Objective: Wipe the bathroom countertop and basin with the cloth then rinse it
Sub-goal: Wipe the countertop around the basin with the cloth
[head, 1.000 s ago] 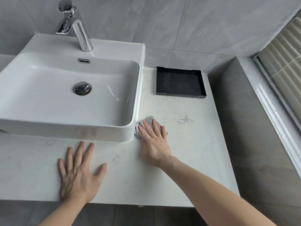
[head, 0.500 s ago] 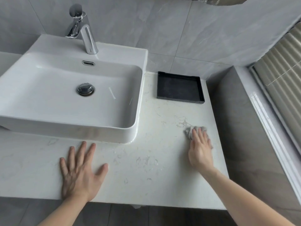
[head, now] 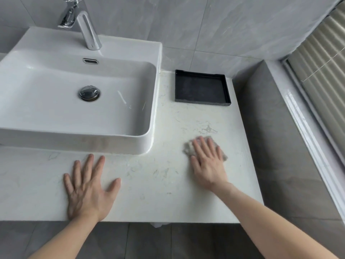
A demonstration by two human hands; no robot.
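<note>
The cloth (head: pixel 204 148), a small grey wad, lies on the countertop (head: pixel 158 184) right of the basin (head: pixel 74 109), in front of the black tray (head: pixel 202 87); the right hand (head: pixel 208 163) presses it flat with straight fingers, grasping nothing; the left hand (head: pixel 87 186) rests spread and released near the front edge. With only palm pressure on it, the cloth may slip or bunch and skip streaks; a long stroke could knock the tray or carry dirt off the right edge; the basin and the rinse are yet to be done.
</note>
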